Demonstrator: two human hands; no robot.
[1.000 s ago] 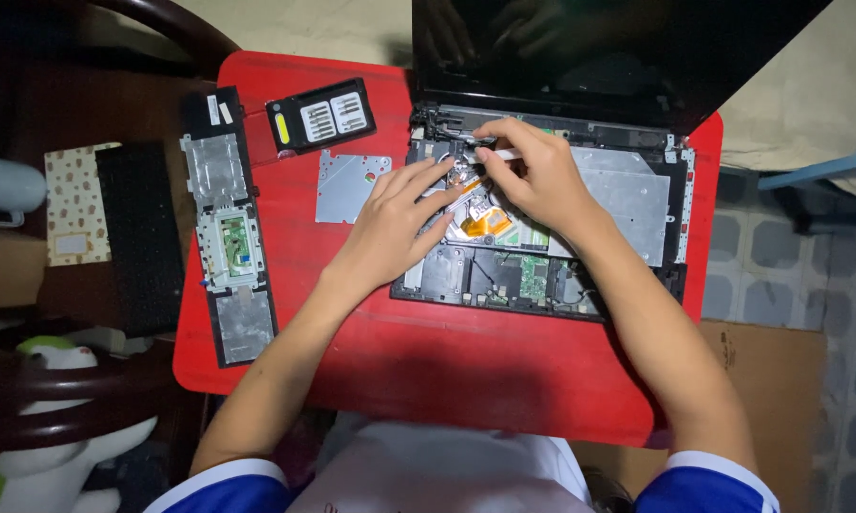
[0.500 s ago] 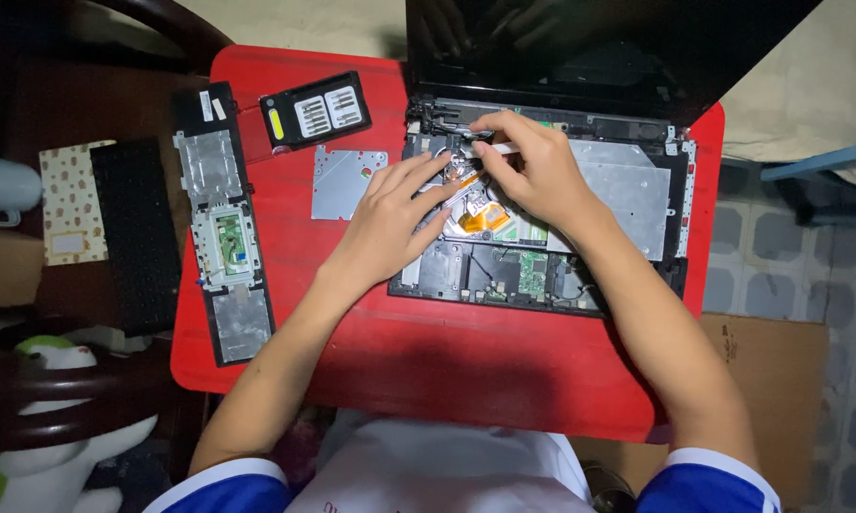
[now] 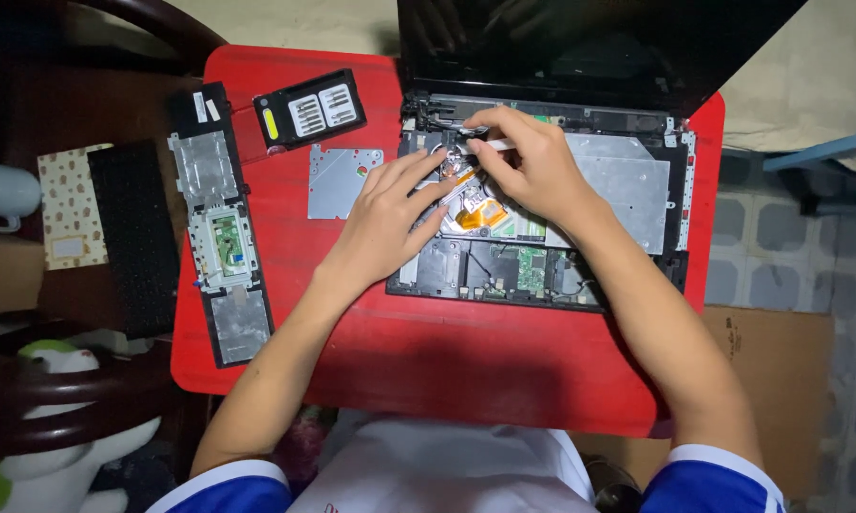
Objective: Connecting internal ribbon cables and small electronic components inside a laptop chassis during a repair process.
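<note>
Opened laptop (image 3: 580, 204) shows bare circuitry; right hand (image 3: 532, 171) pinches a screwdriver (image 3: 480, 145), left hand (image 3: 385, 223) rests released.

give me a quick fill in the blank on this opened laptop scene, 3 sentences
1. The opened laptop lies on a small table whose top is coloured ____.
2. The right hand holds a slim white ____ over the laptop's insides, while the left hand rests its fingers beside it.
3. The black bit case lies to the ____ of the laptop in the picture, above the loose metal plate.

Missing words: red; tool; left
</note>
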